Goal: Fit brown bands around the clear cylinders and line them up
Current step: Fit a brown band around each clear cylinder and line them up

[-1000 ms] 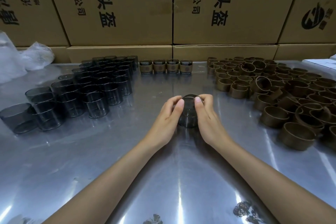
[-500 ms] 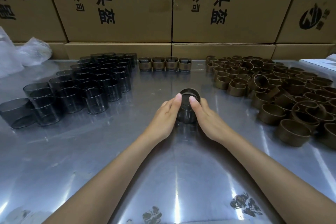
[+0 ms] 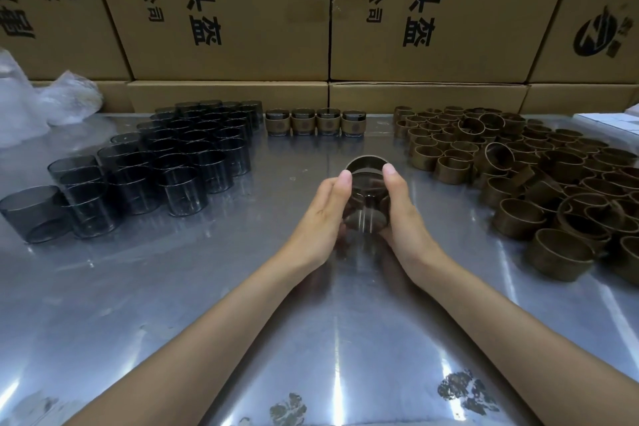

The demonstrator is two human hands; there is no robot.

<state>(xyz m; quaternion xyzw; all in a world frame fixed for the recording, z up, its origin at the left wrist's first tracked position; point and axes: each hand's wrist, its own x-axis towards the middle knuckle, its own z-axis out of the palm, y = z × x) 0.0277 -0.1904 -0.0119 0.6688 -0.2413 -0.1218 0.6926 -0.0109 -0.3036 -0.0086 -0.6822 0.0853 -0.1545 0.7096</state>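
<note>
Head view, the only one. Both hands meet at frame centre over the steel table (image 3: 173, 304). The left hand (image 3: 320, 218) and right hand (image 3: 403, 218) are cupped, palms facing, closed on opposite sides of one clear cylinder (image 3: 364, 209). Thumbs lie along its upper flanks, tips pointing toward the top of the frame. A brown band (image 3: 366, 162) sits at the cylinder's far end, just beyond the thumb tips; only its upper rim shows. Whether it is already over the wall or only at the mouth, cannot tell.

Key relation: the cylinder's long axis appears tilted away from the person, running from lower centre toward upper centre, near end low between the palms. The band lies on that same axis, at the far end. Neither hand is nearer; the grip is symmetrical.

Judgement: the step in hand is seating the band, which must travel along the axis toward the wrists, with even pressure from both thumbs or it cocks on the wall.

Surroundings: row of four finished cylinders (image 3: 314, 122) at upper centre, against the cardboard boxes (image 3: 224, 10). The open slot is at the row's right end, straight up-frame from the hands. Bare cylinders (image 3: 179, 162) at middle left; loose bands (image 3: 536, 190) at middle right; plastic bag (image 3: 41, 104) at the left edge.
</note>
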